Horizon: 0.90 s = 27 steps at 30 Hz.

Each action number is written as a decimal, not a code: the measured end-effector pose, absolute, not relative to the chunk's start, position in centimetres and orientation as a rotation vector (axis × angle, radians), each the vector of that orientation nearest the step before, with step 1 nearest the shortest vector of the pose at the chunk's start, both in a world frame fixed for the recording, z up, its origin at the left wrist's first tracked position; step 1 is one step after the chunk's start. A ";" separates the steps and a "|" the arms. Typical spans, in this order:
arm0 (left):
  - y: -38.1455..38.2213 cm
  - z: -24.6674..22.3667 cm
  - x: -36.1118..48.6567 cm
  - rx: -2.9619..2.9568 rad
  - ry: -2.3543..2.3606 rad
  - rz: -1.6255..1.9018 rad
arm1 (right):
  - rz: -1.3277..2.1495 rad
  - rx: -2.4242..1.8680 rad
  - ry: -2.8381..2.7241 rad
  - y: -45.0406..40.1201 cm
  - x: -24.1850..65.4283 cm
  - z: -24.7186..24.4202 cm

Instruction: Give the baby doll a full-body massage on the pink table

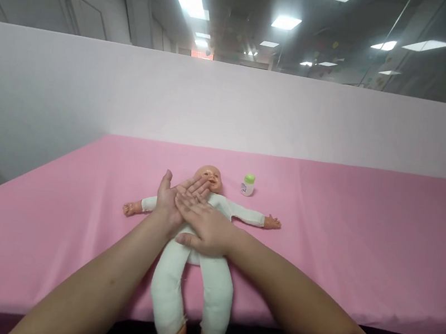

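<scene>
A baby doll [213, 290] with a white cloth body lies on its back, arms spread, its feet past the table's front edge. Above its chest, my left hand [173, 198] is turned palm up with the fingers stretched out, partly covering the doll's head. My right hand [211, 227] lies palm down with straight fingers, their tips resting on my left palm. Neither hand holds anything. Both hide much of the doll's trunk; whether they touch it I cannot tell. Beyond the doll's arm stands a small white bottle [247, 186] with a green cap.
A pink cloth [347, 237] covers the table. Behind it runs a low white partition [232, 106], and another white wall closes the left side. Past the partition are a door [95, 8] and glass reflecting ceiling lights.
</scene>
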State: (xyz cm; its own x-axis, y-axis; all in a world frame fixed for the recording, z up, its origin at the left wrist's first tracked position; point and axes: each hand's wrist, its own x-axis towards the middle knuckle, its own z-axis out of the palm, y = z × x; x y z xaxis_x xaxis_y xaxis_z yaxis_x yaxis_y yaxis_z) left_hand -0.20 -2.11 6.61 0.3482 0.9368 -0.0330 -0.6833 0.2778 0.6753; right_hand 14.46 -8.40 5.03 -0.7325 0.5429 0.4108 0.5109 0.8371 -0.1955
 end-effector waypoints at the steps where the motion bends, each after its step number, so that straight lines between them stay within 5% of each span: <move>1: -2.4 6.5 0.2 0.632 0.471 1.114 | 0.099 -0.802 -2.540 -8.3 14.5 4.9; 11: -2.0 6.6 0.1 0.573 0.429 1.045 | 0.027 -1.194 -2.411 -6.1 15.6 4.3; 18: -0.7 6.5 -1.9 0.521 0.447 1.227 | -0.010 -0.977 -2.574 -6.8 15.1 4.2; 27: -3.1 6.9 1.4 0.465 0.399 0.996 | -0.040 -0.992 -2.496 -7.0 14.6 4.6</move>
State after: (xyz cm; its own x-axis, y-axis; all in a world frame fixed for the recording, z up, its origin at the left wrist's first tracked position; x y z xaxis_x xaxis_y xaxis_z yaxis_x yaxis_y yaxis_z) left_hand 1.44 -3.13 6.86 0.4870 0.8668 -0.1075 -0.7017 0.4616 0.5427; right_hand 14.60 -7.04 4.56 -0.6393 0.6446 0.4192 0.6579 0.7408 -0.1358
